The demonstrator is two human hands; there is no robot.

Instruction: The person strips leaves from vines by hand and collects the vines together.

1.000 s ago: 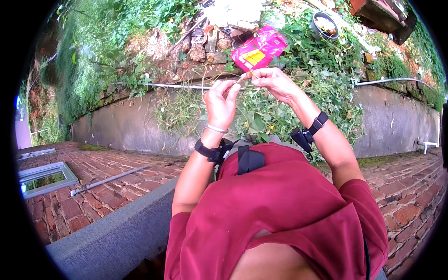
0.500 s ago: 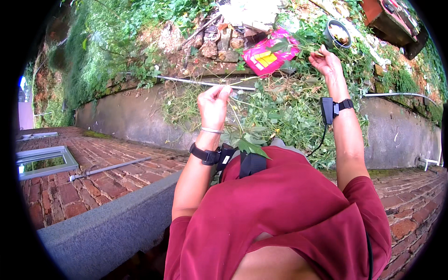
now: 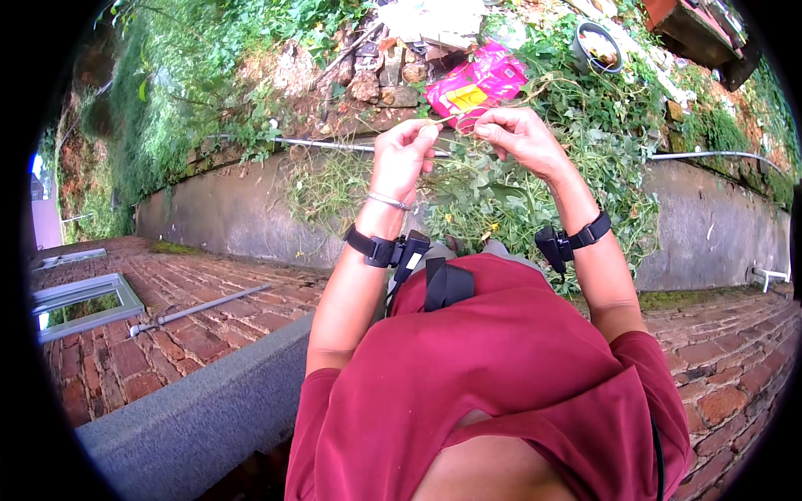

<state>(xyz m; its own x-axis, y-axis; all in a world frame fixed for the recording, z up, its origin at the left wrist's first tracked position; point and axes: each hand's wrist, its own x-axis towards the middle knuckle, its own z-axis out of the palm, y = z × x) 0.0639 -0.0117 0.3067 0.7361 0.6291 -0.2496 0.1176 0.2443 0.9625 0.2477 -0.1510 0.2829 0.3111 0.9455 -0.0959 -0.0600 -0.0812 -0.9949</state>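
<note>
My left hand (image 3: 403, 160) pinches a thin green vine stem (image 3: 446, 122) between thumb and fingertips. Close by on its right, my right hand (image 3: 525, 142) has its thumb and fingers drawn together at the same stem; the fingers partly hide the grip. Both hands are held over a tangled heap of cut leafy vines (image 3: 484, 204). Just beyond them lies a bright pink plastic bag (image 3: 489, 73) with a yellow patch, partly behind the fingers.
A dark bucket (image 3: 576, 52) with pale contents stands at the far right. Behind the heap a grey pipe (image 3: 334, 145) runs along a low ledge, near stones (image 3: 365, 87). Brick walls (image 3: 192, 338) flank me, with a grey concrete ledge (image 3: 200, 409) at the near left.
My right hand has come inward and nearer, close to the left hand. The left hand has shifted slightly right and up. The large leaf that hung by my left wrist has gone from there.
</note>
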